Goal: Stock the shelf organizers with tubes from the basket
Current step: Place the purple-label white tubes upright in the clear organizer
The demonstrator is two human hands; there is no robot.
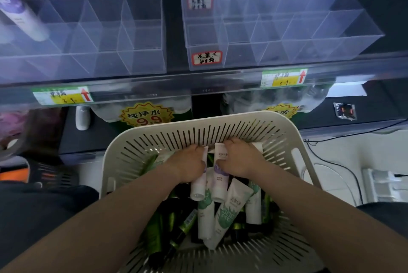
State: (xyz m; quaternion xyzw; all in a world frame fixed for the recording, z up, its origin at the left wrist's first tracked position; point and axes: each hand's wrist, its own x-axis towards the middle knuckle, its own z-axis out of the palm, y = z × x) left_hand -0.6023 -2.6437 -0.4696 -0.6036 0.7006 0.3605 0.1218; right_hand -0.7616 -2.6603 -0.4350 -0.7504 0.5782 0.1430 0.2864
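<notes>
Head view: left hand (189,162) grips one purple tube (199,186), right hand (241,159) a second purple tube (219,184); both run far-to-near, caps nearest, inside the basket (220,123).

The basket (220,119) is moulded in matt, cream plastic. The organizers (141,36) are made of clear, smooth, glossy plastic. The white tubes (237,193) are finished in smooth, faintly shiny plastic, the green tubes (154,226) glossier. The labels (206,57) are of matt paper.

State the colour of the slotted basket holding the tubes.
Cream white, with narrow dark slots in its walls; the basket shows in the head view.
</notes>
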